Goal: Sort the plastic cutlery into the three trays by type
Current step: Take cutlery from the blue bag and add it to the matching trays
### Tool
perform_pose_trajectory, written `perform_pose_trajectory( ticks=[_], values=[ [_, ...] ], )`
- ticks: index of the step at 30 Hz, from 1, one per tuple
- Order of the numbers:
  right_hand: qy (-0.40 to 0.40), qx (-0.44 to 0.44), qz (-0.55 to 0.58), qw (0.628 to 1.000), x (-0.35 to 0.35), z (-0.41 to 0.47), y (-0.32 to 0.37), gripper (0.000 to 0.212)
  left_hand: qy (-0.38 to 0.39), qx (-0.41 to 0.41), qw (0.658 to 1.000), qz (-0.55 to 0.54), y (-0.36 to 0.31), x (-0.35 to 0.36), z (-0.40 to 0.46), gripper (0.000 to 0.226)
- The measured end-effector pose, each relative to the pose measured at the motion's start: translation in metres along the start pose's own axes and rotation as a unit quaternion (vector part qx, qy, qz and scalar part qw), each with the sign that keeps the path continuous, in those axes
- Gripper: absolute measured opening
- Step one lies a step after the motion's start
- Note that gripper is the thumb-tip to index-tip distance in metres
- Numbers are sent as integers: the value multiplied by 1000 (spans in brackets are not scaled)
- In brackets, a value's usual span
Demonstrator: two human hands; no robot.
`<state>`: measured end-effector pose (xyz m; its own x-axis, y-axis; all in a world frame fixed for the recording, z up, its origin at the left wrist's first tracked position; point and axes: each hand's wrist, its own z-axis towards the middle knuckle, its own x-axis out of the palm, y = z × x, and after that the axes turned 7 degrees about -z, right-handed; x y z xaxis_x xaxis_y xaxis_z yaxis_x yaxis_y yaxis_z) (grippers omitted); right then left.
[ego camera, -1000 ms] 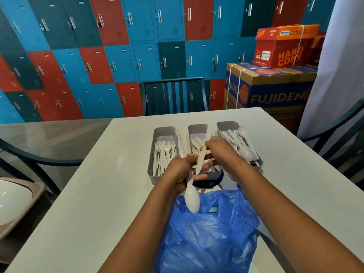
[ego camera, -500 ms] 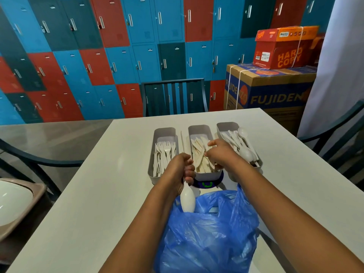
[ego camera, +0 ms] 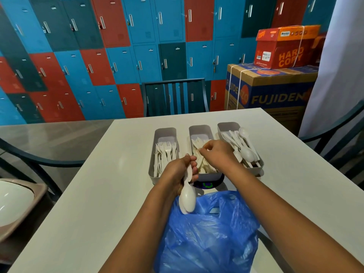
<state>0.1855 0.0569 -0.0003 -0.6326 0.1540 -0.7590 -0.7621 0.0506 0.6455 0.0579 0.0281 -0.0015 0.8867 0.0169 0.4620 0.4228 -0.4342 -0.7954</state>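
- At centre frame, on the white counter (ego camera: 102,194), three grey oblong plastic trays stand side by side: the left tray (ego camera: 152,170) holds white plastic forks (ego camera: 165,152), the middle tray (ego camera: 199,129) white plastic knives (ego camera: 199,143), the right tray (ego camera: 223,127) white plastic spoons (ego camera: 246,152).
- Left hand (ego camera: 181,172): fingers curled round the handles of what appear to be several white spoons held in a bunch (ego camera: 188,198), bowls hanging down over the crumpled blue plastic bag (ego camera: 206,233) at lower centre.
- Right hand (ego camera: 215,154): over the middle tray, fingertips drawn together just above the knives; whether they pinch anything cannot be told.
- Judgement: knife placement is at or near its end; the held spoons are next, bound for the right tray.
- Recommended handling: pass the spoons one at a time to the right hand, lay each lengthwise, aligned with those already there. That pile stands above the rim, so set them low and towards the centre to prevent spill-over.
- Risk: slippery handles; a loose grip could drop pieces into the bag.
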Motion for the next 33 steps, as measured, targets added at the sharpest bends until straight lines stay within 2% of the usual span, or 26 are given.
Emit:
perform_pose_trajectory(
  ticks=[4,7,12,15,20,25,33],
  values=[
    [137,9,137,981,-4,-4,5,33,53,-5,995,89,2,2,-5,22],
    [190,13,192,963,-5,-6,5,30,63,-10,990,123,3,7,-8,21],
    [186,35,217,958,-9,-4,4,27,66,-6,989,131,5,9,-11,20],
    [162,61,244,954,-12,-3,5,21,70,-1,989,128,4,9,-12,22],
    [118,105,321,934,-16,-2,6,24,51,-11,989,139,2,7,-12,21],
    [108,120,301,940,-16,0,6,26,32,-28,991,124,1,4,-10,22],
    [164,132,254,944,-20,-1,10,14,2,-35,991,131,1,-2,-7,25]
  ],
)
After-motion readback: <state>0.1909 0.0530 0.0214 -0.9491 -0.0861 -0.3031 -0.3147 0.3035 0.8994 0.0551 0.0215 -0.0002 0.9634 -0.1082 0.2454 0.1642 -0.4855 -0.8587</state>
